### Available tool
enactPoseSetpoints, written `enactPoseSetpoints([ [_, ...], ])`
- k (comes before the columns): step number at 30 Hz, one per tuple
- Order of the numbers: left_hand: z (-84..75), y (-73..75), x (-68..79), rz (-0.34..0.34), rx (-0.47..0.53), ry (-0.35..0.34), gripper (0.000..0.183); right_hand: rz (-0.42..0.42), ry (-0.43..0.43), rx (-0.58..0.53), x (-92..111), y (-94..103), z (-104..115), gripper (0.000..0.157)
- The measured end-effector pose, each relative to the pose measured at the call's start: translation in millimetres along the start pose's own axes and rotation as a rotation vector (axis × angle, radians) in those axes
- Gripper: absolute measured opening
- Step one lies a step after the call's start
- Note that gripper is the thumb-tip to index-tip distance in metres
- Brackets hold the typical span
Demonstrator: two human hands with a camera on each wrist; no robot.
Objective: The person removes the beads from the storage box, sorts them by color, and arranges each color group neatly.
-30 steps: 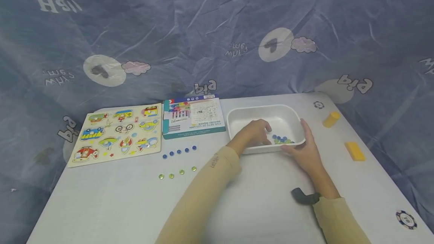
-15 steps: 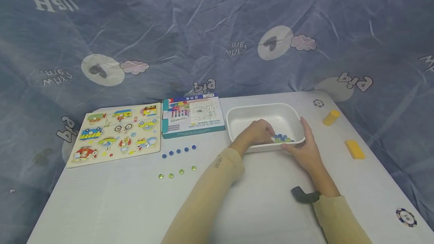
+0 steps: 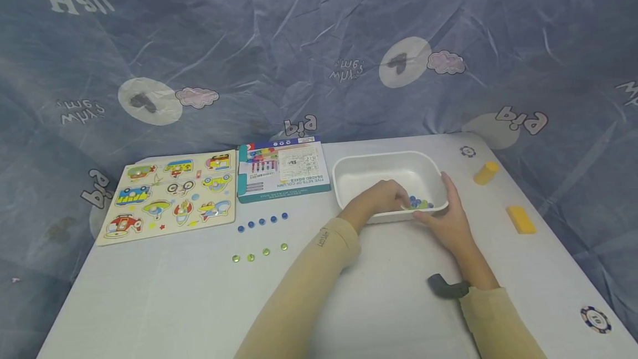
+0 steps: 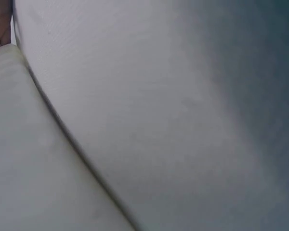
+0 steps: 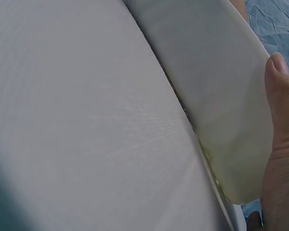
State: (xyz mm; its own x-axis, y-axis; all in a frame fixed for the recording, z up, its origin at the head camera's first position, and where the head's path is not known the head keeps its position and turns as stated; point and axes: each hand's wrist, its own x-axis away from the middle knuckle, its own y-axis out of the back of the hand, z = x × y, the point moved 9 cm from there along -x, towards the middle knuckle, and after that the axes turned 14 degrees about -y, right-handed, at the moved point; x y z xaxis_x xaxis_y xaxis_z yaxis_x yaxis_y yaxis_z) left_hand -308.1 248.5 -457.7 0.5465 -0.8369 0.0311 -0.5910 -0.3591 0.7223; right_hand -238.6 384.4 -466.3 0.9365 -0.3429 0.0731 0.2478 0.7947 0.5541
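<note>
Small round blue and green beads (image 3: 423,205) are gathered at the near right of a white, round-cornered tray (image 3: 356,173). The tray's right end is gripped by the right hand (image 3: 451,226), thumb against the near wall. The left hand (image 3: 381,197) is dipped inside; whether a bead is pinched cannot be told. Leftward, five blue beads (image 3: 262,221) and four green beads (image 3: 266,251) are lined up on a white tabletop (image 3: 174,298), near a flat teal-edged cardboard box (image 3: 299,166). Crumpled blue-grey printed cloth (image 3: 279,43) is seen behind.
</note>
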Motion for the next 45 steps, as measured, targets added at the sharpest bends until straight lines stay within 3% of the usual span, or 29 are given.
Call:
enactPoseSetpoints([
  [11,-1.5,-2.5,4.3,0.003,0.073,0.044,0.006,0.005,-0.01,-0.009,2,0.2,2,0.113],
  [21,-9.3,-5.6,1.5,0.036,0.1,-0.08,0.011,0.003,-0.008,-0.008,2,-0.6,2,0.114],
  [33,-7.4,-5.7,-0.4,0.052,0.09,-0.079,0.012,0.007,0.0,-0.026,1,-1.2,3,0.115],
  [37,-14.1,-2.2,-3.3,0.033,0.04,-0.165,0.014,0.007,0.001,-0.024,0,-1.0,2,0.114],
  [40,-18.5,1.2,-4.1,-0.002,0.06,-0.211,0.019,0.004,0.0,-0.019,0,-0.5,2,0.114],
  [45,-19.7,7.7,-3.0,-0.07,0.132,-0.197,0.023,0.005,-0.003,-0.01,-1,-0.3,0,0.114],
])
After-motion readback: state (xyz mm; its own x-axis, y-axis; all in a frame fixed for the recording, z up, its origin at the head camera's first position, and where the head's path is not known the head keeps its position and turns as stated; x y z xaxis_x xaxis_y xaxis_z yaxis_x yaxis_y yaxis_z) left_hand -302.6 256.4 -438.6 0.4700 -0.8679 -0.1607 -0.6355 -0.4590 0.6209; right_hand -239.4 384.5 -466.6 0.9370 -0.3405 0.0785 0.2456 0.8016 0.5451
